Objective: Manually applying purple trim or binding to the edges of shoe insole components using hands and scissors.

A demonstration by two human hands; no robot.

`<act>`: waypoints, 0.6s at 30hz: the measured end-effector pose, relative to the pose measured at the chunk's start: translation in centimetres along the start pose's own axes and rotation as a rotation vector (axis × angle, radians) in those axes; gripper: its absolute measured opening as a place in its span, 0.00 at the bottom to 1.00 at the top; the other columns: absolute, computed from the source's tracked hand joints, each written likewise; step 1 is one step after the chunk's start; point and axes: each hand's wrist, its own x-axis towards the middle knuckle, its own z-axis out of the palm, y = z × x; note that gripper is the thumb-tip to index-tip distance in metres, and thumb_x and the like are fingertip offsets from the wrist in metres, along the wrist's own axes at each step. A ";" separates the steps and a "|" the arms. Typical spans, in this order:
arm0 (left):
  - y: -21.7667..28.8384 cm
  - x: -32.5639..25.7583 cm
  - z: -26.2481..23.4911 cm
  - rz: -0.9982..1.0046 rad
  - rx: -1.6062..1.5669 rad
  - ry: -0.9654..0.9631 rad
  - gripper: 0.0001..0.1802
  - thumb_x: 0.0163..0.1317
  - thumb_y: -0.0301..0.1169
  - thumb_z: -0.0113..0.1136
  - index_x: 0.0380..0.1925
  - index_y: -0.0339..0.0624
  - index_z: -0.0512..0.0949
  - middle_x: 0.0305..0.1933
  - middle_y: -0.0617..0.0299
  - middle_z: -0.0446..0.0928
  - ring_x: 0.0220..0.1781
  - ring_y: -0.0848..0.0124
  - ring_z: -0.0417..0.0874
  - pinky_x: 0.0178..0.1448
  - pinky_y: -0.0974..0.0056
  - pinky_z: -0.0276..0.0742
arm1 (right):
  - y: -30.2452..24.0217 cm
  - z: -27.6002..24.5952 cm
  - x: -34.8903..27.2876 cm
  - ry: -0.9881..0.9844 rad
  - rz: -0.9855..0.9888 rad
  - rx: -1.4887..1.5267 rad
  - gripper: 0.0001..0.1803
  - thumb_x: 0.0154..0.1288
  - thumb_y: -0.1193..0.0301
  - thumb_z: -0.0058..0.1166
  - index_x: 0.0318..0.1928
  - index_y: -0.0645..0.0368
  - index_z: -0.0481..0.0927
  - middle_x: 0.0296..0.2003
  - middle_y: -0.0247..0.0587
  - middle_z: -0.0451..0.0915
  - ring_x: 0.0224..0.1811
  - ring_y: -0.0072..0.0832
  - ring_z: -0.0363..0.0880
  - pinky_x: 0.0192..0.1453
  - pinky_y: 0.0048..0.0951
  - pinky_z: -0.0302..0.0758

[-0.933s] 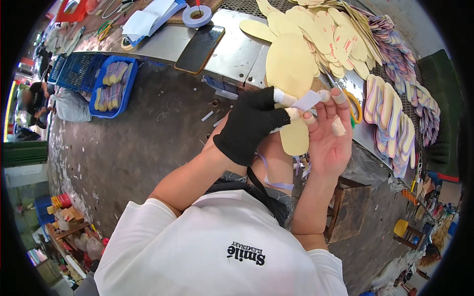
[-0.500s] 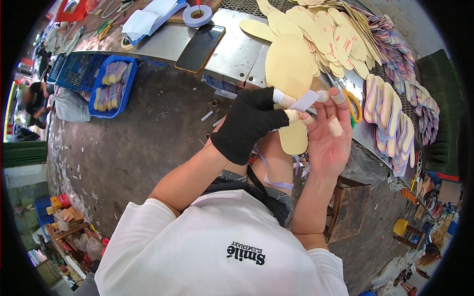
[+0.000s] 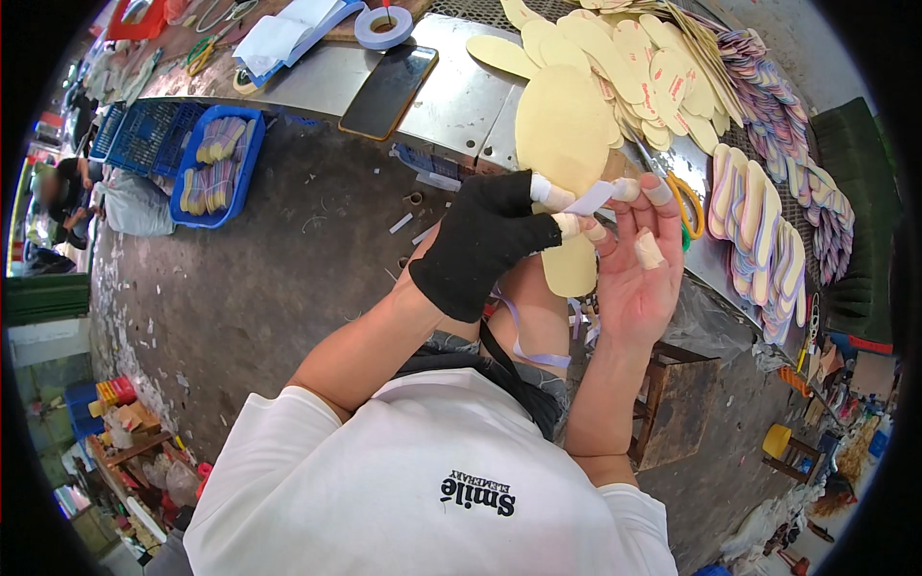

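Note:
My left hand (image 3: 485, 230), in a black fingerless glove with white tape round the fingertips, is closed on a cream, sole-shaped insole (image 3: 565, 130). The insole's narrower end (image 3: 570, 269) hangs below my fingers, and its middle is hidden behind them. A short pale lilac strip (image 3: 588, 199) crosses the insole between my two hands. Bare but with tape on several fingers, my right hand (image 3: 642, 259) pinches near the strip's right end with thumb and forefinger; the other fingers are raised, palm showing. Green-and-yellow scissors (image 3: 686, 204) lie on the bench just beyond it.
Loose cream insoles (image 3: 615, 62) heap on the metal bench (image 3: 461, 101), with bundled striped insoles (image 3: 754, 216) at right. A phone (image 3: 389, 91) and a tape roll (image 3: 383, 27) lie left of them. A blue basket (image 3: 252, 158) holds more bundles. A wooden stool (image 3: 687, 408) stands right of my legs.
The lilac strip has tilted slightly, its right end a little lower. Both hands have otherwise hardly moved, and the insole stays in place.

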 end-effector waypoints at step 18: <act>0.1 0.2 -0.7 -0.017 0.160 0.003 0.10 0.57 0.24 0.59 0.39 0.35 0.80 0.36 0.63 0.80 0.37 0.79 0.77 0.42 0.72 0.71 | 0.3 -0.1 0.2 0.015 0.015 0.129 0.26 0.62 0.75 0.43 0.60 0.68 0.57 0.52 0.51 0.67 0.55 0.37 0.69 0.54 0.39 0.77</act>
